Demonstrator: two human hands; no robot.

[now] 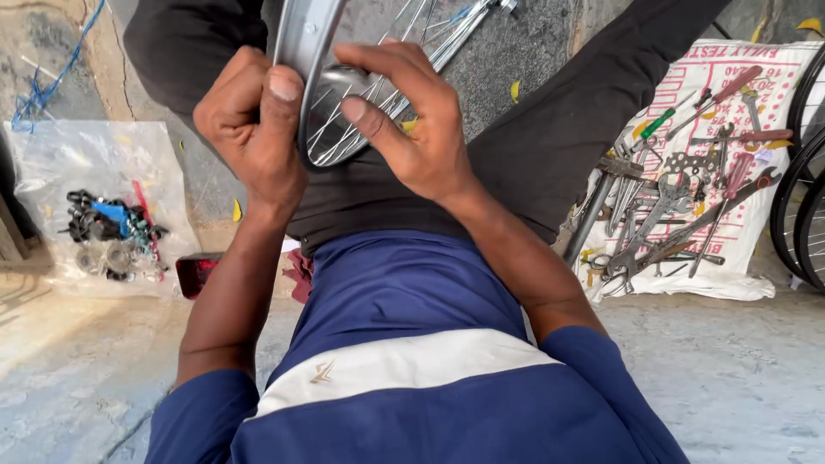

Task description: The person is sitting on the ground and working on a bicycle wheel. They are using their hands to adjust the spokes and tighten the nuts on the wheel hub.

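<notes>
A silver bicycle wheel rim (pixel 302 43) with thin spokes (pixel 344 129) stands upright between my knees, over my dark trousers (pixel 533 146). My left hand (pixel 249 129) grips the rim's edge from the left, thumb pressed on the metal. My right hand (pixel 412 120) wraps over the rim from the right, fingers curled across the spokes. Both hands sit close together at the lower part of the wheel. Whether a small tool is under my fingers is hidden.
A white printed sack (pixel 730 172) on the right carries several wrenches, pliers and screwdrivers (pixel 679 198). Black tyres (pixel 803 206) lean at the far right. On the left a clear plastic sheet (pixel 94 206) holds small black and blue parts (pixel 107 228). The floor is rough concrete (pixel 730 378).
</notes>
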